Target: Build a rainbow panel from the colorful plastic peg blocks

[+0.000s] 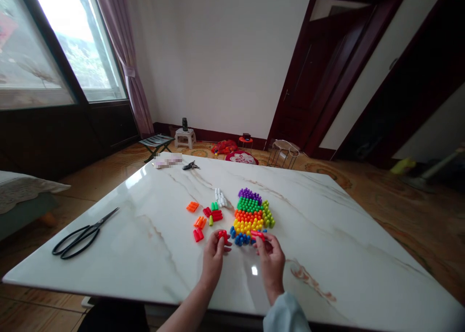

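Note:
My left hand is closed on a small cluster of red plastic pieces, held just above the table. In my right hand a single red plastic peg is pinched between thumb and fingers. Just beyond both hands lie rows of bead-like pieces: blue, yellow, orange-red, green, purple and olive-green. To the left are loose groups of orange pegs, red pegs, dark red pegs and white pegs.
Black-handled scissors lie on the left of the white marble-patterned table. Dark pliers and a blurred pale item rest near its far edge. Beyond stand a white stool and a folding stool.

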Demonstrator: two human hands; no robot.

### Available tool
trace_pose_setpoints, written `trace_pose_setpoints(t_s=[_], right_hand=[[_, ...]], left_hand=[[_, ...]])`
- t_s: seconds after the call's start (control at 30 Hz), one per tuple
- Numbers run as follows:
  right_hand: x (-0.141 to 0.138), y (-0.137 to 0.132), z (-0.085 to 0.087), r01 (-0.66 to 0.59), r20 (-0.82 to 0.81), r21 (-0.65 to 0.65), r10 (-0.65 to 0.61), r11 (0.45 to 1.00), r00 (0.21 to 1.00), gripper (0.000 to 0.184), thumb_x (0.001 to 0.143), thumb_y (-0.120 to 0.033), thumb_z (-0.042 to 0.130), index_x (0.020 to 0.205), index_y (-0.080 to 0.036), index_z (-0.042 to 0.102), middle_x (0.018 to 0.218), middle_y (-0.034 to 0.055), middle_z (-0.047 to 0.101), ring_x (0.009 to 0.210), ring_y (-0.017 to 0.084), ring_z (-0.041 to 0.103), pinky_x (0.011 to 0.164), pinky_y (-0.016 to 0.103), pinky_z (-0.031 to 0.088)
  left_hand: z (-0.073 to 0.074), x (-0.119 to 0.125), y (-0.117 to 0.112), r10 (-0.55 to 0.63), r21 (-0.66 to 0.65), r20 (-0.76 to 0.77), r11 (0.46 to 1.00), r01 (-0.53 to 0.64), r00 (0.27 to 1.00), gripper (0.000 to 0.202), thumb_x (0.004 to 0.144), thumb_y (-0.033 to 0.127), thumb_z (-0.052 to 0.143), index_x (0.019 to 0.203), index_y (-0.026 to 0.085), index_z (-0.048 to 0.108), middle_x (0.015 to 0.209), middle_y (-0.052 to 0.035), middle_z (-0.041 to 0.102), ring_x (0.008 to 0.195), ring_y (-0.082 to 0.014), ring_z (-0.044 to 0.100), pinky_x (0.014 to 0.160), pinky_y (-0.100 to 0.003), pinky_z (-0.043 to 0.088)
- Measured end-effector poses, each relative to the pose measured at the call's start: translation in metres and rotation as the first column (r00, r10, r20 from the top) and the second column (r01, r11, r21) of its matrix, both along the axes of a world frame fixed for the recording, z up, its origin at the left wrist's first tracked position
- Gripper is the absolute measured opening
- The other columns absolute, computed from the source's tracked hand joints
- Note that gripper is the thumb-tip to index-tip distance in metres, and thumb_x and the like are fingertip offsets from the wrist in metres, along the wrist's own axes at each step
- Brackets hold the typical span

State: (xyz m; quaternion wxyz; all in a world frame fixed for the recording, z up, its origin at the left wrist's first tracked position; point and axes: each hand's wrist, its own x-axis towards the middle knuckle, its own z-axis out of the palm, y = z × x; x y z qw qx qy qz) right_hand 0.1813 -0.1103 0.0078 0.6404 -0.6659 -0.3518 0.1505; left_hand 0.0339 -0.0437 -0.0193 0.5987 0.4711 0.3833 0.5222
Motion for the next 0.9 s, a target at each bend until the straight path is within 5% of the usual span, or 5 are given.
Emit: trace_pose_setpoints(t_s=[0.1,0.27,0.5,0.7,0.9], right_hand=[[0.036,0.0,0.007,0.125,0.12,-0.098,-0.113,0.987,0.986,0.034,0.076,-0.049,0.061,0.088,-0.017,0.061,0.079,0.0081,0.07,0.067,0.02,0.064,0.06,0.029,0.051],[0.07,-0.002,-0.004,0.15,0.426,-0.259,-0.026,0.954,0.904,0.031,0.075,-0.05,0.057,0.076,-0.019,0.063,0.07,0.0058,0.068,0.058,0.019,0.061,0.059,0.03,0.047],[0.065,-0.007,-0.026,0.144,0.505,-0.271,0.013,0.952,0.863,0.036,0.079,-0.053,0.053,0.078,-0.018,0.061,0.074,0.0085,0.067,0.063,0.02,0.061,0.061,0.031,0.047],[0.046,-0.016,-0.007,0.246,0.557,-0.148,-0.125,0.958,0.821,0.043,0.079,-0.055,0.056,0.098,-0.017,0.06,0.094,0.0103,0.061,0.056,0.014,0.054,0.054,0.029,0.046],[-0.012,-0.013,-0.002,-0.149,0.459,-0.125,0.191,0.981,0.868,0.033,0.089,-0.037,0.05,0.114,-0.019,0.059,0.106,0.0106,0.061,0.067,0.014,0.059,0.066,0.029,0.054]], left_hand=[[0.001,0.001,-0.001,-0.021,0.025,-0.003,0.999,0.021,1.0,0.034,0.082,0.046,0.061,0.1,0.017,0.059,0.088,-0.0059,0.068,0.07,-0.0175,0.066,0.06,-0.028,0.054],[0.005,0.0,-0.003,-0.025,0.029,-0.046,0.999,0.026,0.999,0.034,0.082,0.048,0.06,0.098,0.017,0.06,0.081,-0.0047,0.067,0.068,-0.0178,0.066,0.059,-0.027,0.054],[0.007,-0.001,-0.003,-0.049,-0.001,-0.021,0.999,0.049,0.999,0.039,0.078,0.051,0.063,0.096,0.016,0.06,0.074,-0.0044,0.065,0.068,-0.019,0.066,0.061,-0.03,0.054],[0.007,0.0,-0.004,-0.057,0.03,-0.045,0.998,0.059,0.997,0.03,0.081,0.043,0.061,0.095,0.016,0.061,0.076,-0.0044,0.065,0.07,-0.0188,0.065,0.065,-0.03,0.053],[0.005,0.001,-0.006,-0.093,0.103,-0.052,0.99,0.098,0.994,0.024,0.081,0.037,0.062,0.094,0.018,0.066,0.082,-0.0056,0.066,0.073,-0.0197,0.063,0.065,-0.029,0.051]])
